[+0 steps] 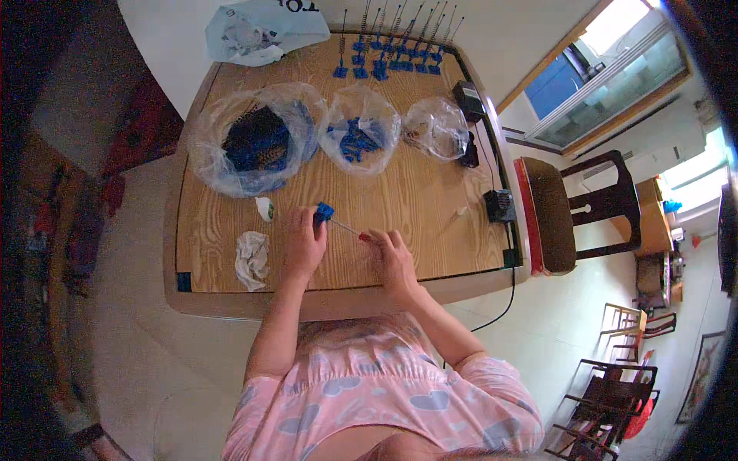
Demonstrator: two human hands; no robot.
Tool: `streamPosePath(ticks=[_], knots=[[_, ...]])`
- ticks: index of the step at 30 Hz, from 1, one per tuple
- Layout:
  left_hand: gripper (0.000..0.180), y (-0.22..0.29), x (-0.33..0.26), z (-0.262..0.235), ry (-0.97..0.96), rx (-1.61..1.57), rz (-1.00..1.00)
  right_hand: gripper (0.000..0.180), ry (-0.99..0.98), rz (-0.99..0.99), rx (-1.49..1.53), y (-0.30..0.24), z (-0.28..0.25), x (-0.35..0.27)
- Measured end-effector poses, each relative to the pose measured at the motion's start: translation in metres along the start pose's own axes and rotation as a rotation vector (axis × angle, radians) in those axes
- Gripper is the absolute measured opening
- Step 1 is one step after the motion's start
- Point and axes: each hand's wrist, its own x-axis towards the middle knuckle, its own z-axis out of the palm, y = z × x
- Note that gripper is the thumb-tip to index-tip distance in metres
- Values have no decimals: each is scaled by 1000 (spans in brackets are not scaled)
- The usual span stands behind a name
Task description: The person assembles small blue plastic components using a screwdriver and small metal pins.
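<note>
Blue plastic up front: gripping a small blue block (pixel 325 212) in the left hand (pixel 305 234), just in from the front edge of the table (pixel 438 200), left of its middle. And across to the right, pinching the red end (pixel 364 237) of a thin pale rod (pixel 344 227) in the right hand (pixel 393 260), far tip at the block. Merely touching, or seated inside? Cannot tell at this size. Looks like working rod against block, fitting or turning; probably calls next for bracing the block and keeping the rod in line.

Outward now! Towards the front left corner, crumpled white tissue (pixel 252 260). Behind the hands, three clear bags: left bag (pixel 209 157) with dark coils (pixel 256 138), middle bag (pixel 389 115) with blue pieces (pixel 356 142), right bag (pixel 432 109) with contents too faint to name. Along the back edge, right of centre, blue-footed upright springs (pixel 380 71) in rows. At the back left corner, pale plastic bag (pixel 296 32); down the right edge, black boxes (pixel 500 206).
</note>
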Motion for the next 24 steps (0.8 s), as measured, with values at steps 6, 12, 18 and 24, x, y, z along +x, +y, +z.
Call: streamPosePath(ticks=[6, 12, 18, 24], knots=[[30, -3, -2, 8, 24, -57, -26, 31, 9, -13, 74, 20, 7, -1], [30, -5, -3, 10, 24, -34, 1, 28, 35, 104, 119, 7, 3, 0], [31, -10, -4, 12, 24, -48, -3, 28, -86, -41, 121, 26, 8, 2], [29, 1, 0, 4, 32, -32, -4, 21, -21, 120, 71, 4, 5, 8]])
